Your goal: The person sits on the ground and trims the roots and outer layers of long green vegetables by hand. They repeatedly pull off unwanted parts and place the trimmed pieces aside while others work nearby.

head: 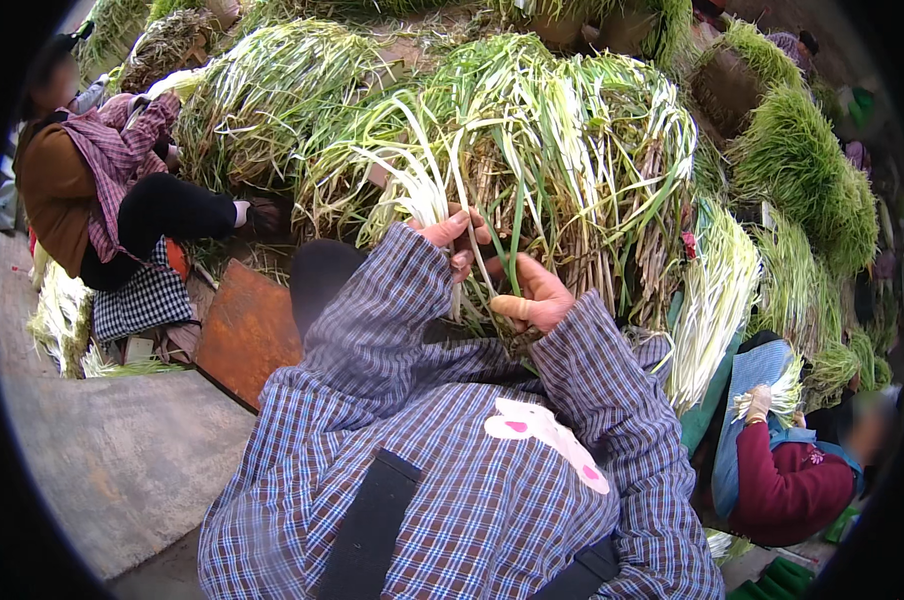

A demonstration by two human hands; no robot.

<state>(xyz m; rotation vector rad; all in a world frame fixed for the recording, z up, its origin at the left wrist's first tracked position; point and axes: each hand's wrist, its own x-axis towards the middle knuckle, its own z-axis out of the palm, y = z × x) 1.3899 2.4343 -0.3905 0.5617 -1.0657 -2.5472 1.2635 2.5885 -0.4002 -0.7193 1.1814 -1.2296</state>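
Observation:
My left hand [455, 236] grips a small bunch of white-stemmed allium greens [423, 187], their pale ends fanned out up and to the left. A single thin stalk [476, 251] runs down from beside those fingers to my right hand [536, 296]. There the thumb and forefinger pinch its lower part, and a green leaf [516, 240] rises by the same fingers. One right finger wears a tan wrap [513, 306]. Just beyond both hands lies a large heap of the same greens [587, 127], with brown, dry lower stems towards me.
Another heap [279, 97] lies to the left. A rusty metal sheet [245, 330] leans by my left side, near a grey board [129, 450]. At left sits a person [84, 180]; at right another person [789, 480] holds greens beside a trimmed pale pile [714, 300].

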